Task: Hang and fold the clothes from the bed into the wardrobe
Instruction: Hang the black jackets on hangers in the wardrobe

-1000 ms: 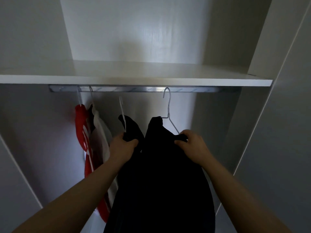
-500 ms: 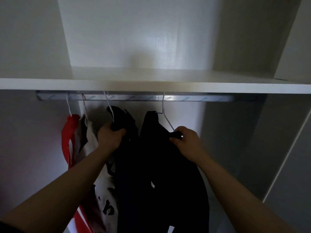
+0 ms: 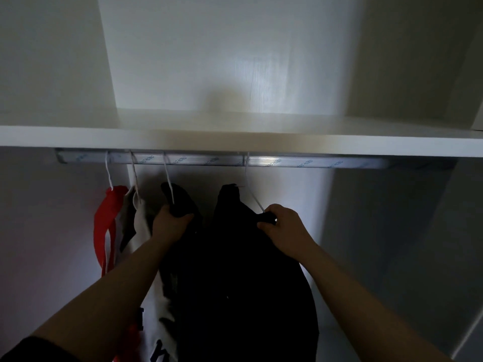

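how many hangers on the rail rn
4 on the rail: first hanger holds the red garment, second hanger the white top, third hanger is above the left hand, fourth hanger above the right hand. None seem hidden.

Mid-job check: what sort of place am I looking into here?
Probably the inside of a white wardrobe: a metal rail beneath a shelf, with a red garment, a white garment and black garments hung from it on wire hangers.

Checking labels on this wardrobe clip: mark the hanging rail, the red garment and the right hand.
hanging rail [image 3: 287, 162], head view, front face of the lit stretch in its right half.
red garment [image 3: 115, 199], head view, its top part near the shoulder.
right hand [image 3: 285, 226], head view, back of the hand.
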